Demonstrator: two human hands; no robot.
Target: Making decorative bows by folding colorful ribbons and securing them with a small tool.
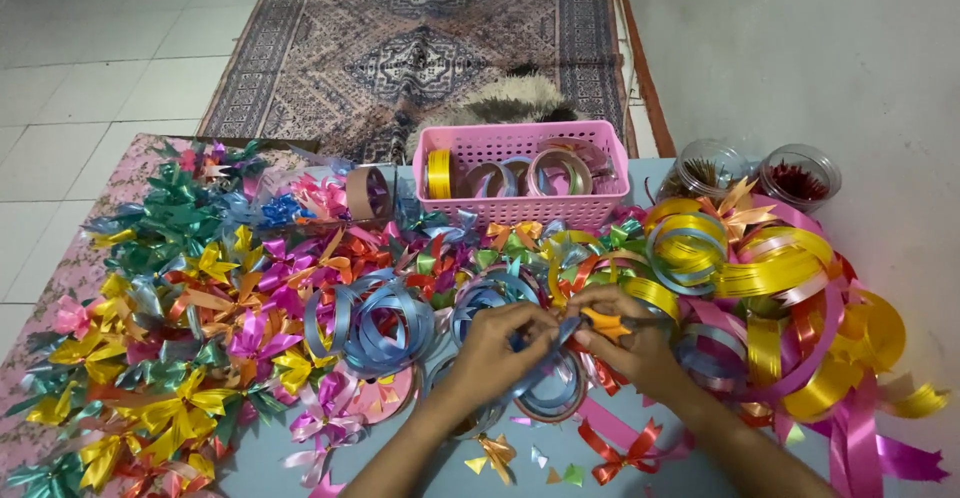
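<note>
My left hand (497, 348) and my right hand (630, 343) meet over the middle of the table, both pinching a strip of shiny blue ribbon (548, 353). The right hand also grips orange-handled scissors (604, 323) against that ribbon. Loops of blue ribbon (375, 323) lie just left of the hands, and a blue ribbon spool (555, 398) sits under them. A red bow (618, 453) and small ribbon scraps (560, 473) rest on the table near my forearms.
A heap of finished bows (190, 298) in many colours covers the left side. Yellow and pink ribbon coils (780, 288) pile up on the right. A pink basket (520, 173) with spools stands at the back, two clear jars (795, 173) beside it. A patterned rug (430, 38) lies beyond.
</note>
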